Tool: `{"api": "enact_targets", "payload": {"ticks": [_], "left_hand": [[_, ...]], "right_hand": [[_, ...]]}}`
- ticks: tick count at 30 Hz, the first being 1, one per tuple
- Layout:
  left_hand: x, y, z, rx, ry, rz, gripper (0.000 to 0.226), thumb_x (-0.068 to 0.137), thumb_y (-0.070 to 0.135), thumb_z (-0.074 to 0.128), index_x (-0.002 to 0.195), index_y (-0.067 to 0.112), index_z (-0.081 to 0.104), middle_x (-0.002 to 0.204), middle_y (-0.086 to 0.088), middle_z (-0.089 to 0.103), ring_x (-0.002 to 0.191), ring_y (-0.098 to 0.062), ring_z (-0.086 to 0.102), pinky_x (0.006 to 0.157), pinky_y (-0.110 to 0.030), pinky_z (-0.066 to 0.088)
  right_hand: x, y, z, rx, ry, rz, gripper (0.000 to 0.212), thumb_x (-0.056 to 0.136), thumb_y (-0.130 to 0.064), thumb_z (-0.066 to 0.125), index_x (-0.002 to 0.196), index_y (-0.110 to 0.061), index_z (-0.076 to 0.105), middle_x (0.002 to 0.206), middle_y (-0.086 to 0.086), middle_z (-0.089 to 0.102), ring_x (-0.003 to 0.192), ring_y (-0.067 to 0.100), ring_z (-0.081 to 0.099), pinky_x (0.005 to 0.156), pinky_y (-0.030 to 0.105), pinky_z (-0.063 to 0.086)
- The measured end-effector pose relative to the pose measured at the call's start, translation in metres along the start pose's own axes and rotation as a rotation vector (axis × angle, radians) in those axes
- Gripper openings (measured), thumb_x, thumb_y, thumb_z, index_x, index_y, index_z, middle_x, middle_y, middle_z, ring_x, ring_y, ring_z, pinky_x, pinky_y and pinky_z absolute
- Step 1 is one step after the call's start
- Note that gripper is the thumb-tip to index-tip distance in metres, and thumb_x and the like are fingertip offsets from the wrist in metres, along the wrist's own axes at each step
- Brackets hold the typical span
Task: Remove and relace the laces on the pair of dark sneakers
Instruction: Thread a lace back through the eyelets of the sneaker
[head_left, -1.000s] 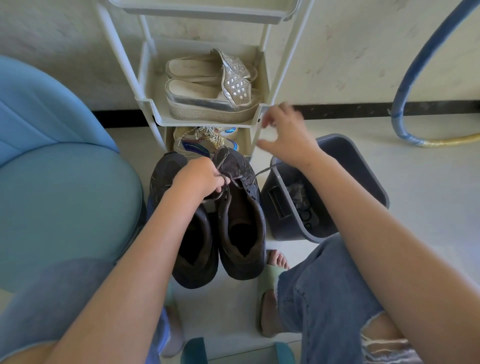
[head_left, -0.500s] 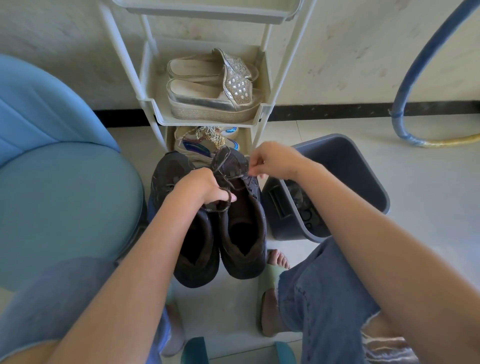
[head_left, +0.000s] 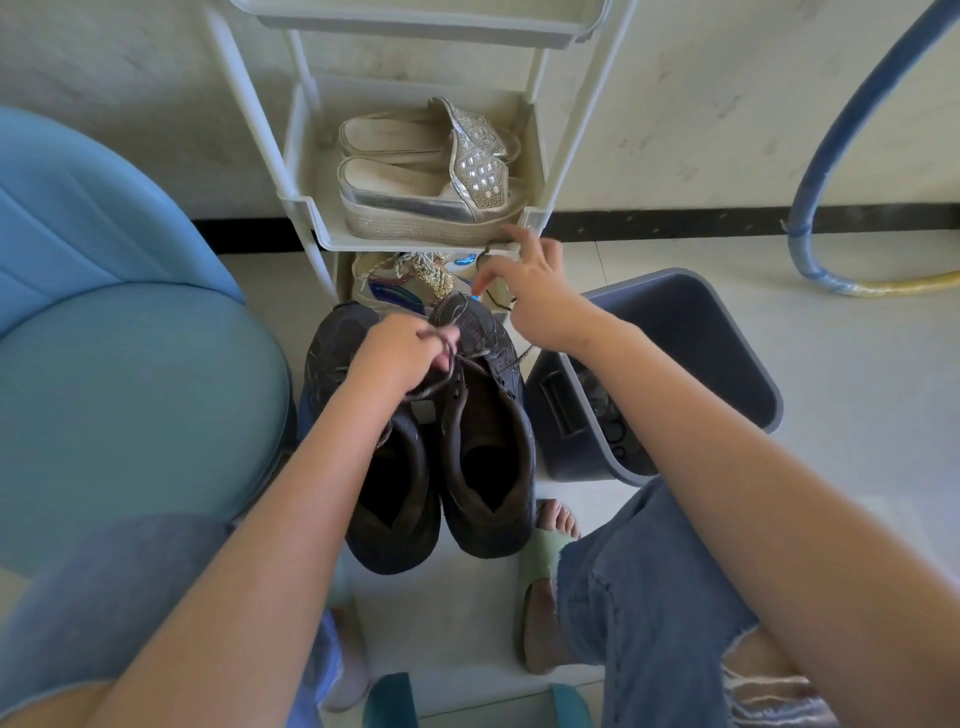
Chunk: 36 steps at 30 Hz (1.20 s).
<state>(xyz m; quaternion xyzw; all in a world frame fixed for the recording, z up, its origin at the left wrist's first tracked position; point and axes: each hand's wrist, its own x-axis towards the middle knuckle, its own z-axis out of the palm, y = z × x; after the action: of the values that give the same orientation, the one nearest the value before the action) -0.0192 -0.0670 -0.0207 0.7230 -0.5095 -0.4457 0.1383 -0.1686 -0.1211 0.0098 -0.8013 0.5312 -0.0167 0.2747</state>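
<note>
Left grip (head_left: 401, 358) pinches lace (head_left: 487, 356); bin (head_left: 730, 325) beside.

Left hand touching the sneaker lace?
Touching. The head view shows the left hand pinching the lace in its curled fingers, over the dark sneaker.

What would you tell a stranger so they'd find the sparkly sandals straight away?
Look for the white shelf rack against the wall. On its tray under the top one lies a pair of platform sandals. Silver studded straps and woven soles set them apart from the laced shoes beneath and the dark sneakers in front of the rack.
</note>
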Motion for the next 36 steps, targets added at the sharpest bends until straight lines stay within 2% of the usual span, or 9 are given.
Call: {"api": "enact_targets", "payload": {"ticks": [4,14,18,22,24,27,31,33,36], "left_hand": [[0.005,0.007,0.002,-0.475,0.020,0.044,0.027,0.094,0.032,0.056,0.102,0.011,0.070,0.088,-0.010,0.066,0.037,-0.003,0.033,0.034,-0.014,0.021],[0.006,0.003,0.007,-0.529,-0.043,0.001,0.023,0.081,0.023,0.073,0.103,0.016,0.071,0.058,0.003,0.047,0.046,-0.008,0.031,0.037,-0.013,0.021],[0.004,0.004,0.007,-0.466,0.029,0.009,0.017,0.083,0.015,0.068,0.099,0.012,0.073,0.054,-0.001,0.046,0.047,-0.010,0.032,0.037,-0.012,0.023],[0.003,0.003,0.004,-0.440,0.164,-0.028,0.015,0.082,0.022,0.071,0.091,0.009,0.074,0.045,0.004,0.044,0.038,-0.006,0.035,0.035,-0.012,0.025],[0.003,0.002,0.006,-0.476,0.147,-0.065,0.019,0.083,0.024,0.072,0.088,0.007,0.074,0.042,0.004,0.039,0.029,-0.004,0.028,0.032,-0.012,0.021],[0.002,0.002,0.008,-0.525,0.064,-0.070,0.011,0.083,0.023,0.071,0.084,0.012,0.075,0.063,-0.006,0.051,0.037,-0.006,0.022,0.035,-0.015,0.015],[0.007,-0.008,-0.003,-0.533,0.158,-0.111,0.013,0.088,0.015,0.064,0.092,0.009,0.074,0.090,-0.013,0.072,0.040,-0.006,0.030,0.032,-0.013,0.019],[0.009,-0.010,-0.009,-0.492,0.172,-0.107,0.019,0.091,0.018,0.059,0.093,0.005,0.073,0.091,-0.012,0.073,0.031,-0.003,0.029,0.030,-0.013,0.020],[0.011,-0.008,-0.007,-0.381,0.150,-0.086,0.028,0.095,0.027,0.055,0.090,0.006,0.072,0.083,-0.008,0.074,0.028,-0.002,0.032,0.030,-0.012,0.022]], "right_hand": [[0.009,0.000,0.022,0.096,-0.215,0.005,0.041,0.088,0.009,0.036,0.120,-0.012,0.052,0.133,0.009,0.040,0.128,0.029,0.026,0.109,0.042,0.022],[0.010,0.005,0.023,0.222,-0.338,0.033,0.030,0.091,-0.002,0.035,0.109,-0.024,0.045,0.106,0.008,0.043,0.099,0.025,0.042,0.077,0.033,0.036],[0.007,0.000,0.021,0.211,-0.378,-0.021,0.040,0.090,0.004,0.035,0.126,-0.013,0.045,0.106,0.005,0.043,0.105,0.022,0.038,0.097,0.041,0.036],[0.013,0.003,0.015,0.103,-0.133,-0.035,0.055,0.087,-0.005,0.049,0.137,-0.028,0.044,0.152,0.002,0.027,0.141,0.027,0.016,0.116,0.052,0.013],[0.014,0.005,0.009,0.236,0.049,-0.044,0.049,0.087,0.001,0.046,0.128,-0.023,0.055,0.144,0.003,0.044,0.134,0.024,0.036,0.113,0.047,0.030],[0.009,0.007,0.011,0.363,-0.110,-0.086,0.039,0.087,0.012,0.043,0.109,-0.010,0.067,0.108,0.001,0.067,0.100,0.010,0.062,0.096,0.025,0.049],[0.012,0.022,0.010,0.427,-0.044,0.076,0.031,0.089,0.012,0.043,0.105,-0.002,0.066,0.100,0.004,0.066,0.083,0.005,0.061,0.074,0.010,0.051],[0.014,0.037,0.001,0.529,-0.004,0.263,0.020,0.093,0.005,0.047,0.104,-0.001,0.063,0.096,0.009,0.064,0.072,0.010,0.060,0.065,0.019,0.055],[0.006,0.051,-0.001,0.450,-0.265,0.556,0.030,0.100,-0.012,0.044,0.113,0.012,0.056,0.075,0.015,0.062,0.057,0.019,0.058,0.052,0.023,0.054]]}}
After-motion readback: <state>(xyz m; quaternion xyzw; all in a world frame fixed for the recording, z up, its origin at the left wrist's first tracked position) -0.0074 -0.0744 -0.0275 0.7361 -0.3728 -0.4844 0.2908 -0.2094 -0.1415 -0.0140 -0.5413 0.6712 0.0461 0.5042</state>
